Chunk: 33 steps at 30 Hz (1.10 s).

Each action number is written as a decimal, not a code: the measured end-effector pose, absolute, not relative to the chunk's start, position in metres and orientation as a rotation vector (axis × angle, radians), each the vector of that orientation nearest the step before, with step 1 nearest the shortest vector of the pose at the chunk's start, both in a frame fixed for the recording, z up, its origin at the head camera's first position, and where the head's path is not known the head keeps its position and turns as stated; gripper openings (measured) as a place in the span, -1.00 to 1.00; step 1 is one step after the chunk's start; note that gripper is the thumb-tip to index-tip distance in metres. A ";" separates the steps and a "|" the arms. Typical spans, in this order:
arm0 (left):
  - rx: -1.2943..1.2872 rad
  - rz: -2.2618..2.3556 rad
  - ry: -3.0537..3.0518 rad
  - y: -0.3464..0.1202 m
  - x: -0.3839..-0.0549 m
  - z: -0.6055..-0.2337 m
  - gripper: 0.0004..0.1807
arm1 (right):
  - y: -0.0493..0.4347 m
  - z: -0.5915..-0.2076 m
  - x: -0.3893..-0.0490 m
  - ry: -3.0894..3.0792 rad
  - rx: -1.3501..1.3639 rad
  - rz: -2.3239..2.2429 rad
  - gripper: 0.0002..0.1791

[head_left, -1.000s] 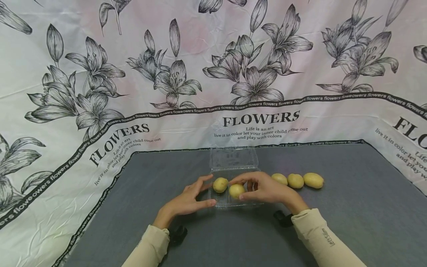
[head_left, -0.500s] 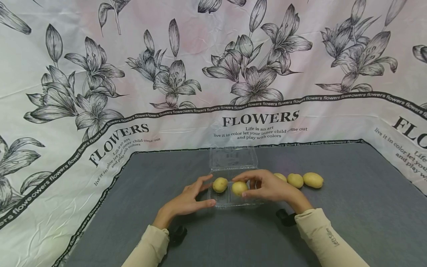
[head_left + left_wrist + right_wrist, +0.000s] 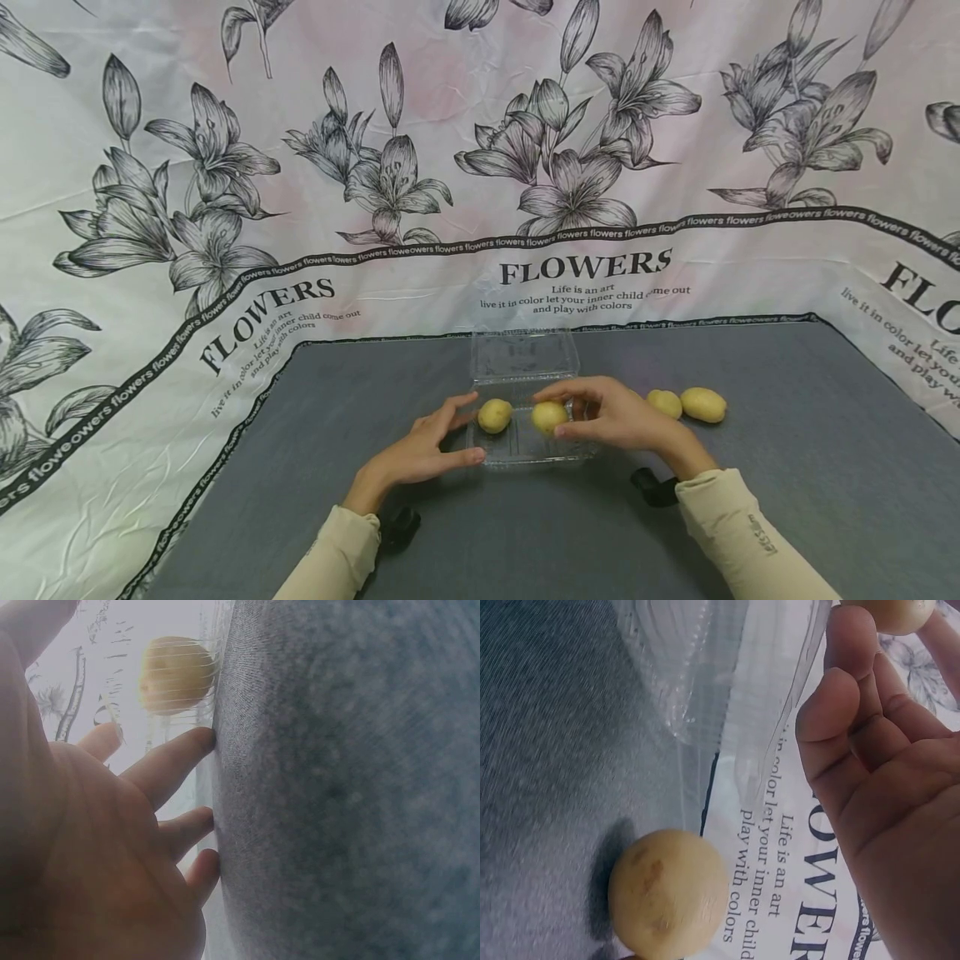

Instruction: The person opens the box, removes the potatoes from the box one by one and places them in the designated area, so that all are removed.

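Observation:
A clear plastic clamshell box (image 3: 517, 454) stands on the table with its lid (image 3: 517, 357) folded back behind it. In the left part of the box lies a yellow lemon (image 3: 494, 416), seen through the ribbed wall in the left wrist view. Over the box's right part, my right hand (image 3: 618, 417) pinches a second lemon (image 3: 548, 417) between thumb and fingers. The right wrist view shows only the underside of this lemon (image 3: 900, 615) at its top edge. My left hand (image 3: 420, 450) is spread at the box's left side, thumb and fingertips right at its edge, holding nothing.
Right of the box, two lemons (image 3: 703, 405) (image 3: 664, 404) show in a row on the grey tabletop (image 3: 795, 475). A lemon with brown marks (image 3: 667, 894) lies near the box in the right wrist view. Behind the table hangs a flower-printed cloth (image 3: 420, 283).
My right hand has shifted right and slightly back with its lemon, widening the gap from the lemon in the box. It now covers the nearest lemon of the row. My left hand stays put.

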State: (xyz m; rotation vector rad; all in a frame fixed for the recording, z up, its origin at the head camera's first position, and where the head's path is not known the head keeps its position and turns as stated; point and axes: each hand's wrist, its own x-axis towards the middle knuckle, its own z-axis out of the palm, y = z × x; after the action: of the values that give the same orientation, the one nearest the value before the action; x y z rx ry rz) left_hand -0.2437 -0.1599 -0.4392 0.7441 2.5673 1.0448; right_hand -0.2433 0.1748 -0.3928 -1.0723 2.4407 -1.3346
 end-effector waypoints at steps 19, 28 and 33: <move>0.758 1.055 2.562 -0.160 -0.243 -0.439 -0.03 | 0.206 -0.397 -0.239 2.431 -0.998 -1.408 -0.48; 0.738 1.052 2.563 -0.160 -0.242 -0.439 -0.03 | 0.218 -0.401 -0.237 2.461 -1.000 -1.466 -0.50; 0.743 1.045 2.569 -0.160 -0.242 -0.439 -0.03 | 0.225 -0.402 -0.236 2.475 -1.016 -1.472 -0.51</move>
State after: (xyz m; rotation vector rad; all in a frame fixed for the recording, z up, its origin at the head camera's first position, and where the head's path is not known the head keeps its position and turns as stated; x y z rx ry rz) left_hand -0.2424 -0.1597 -0.4388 0.7432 2.5686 1.0454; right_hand -0.2358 0.2248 -0.4018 -1.0156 2.4754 -1.4718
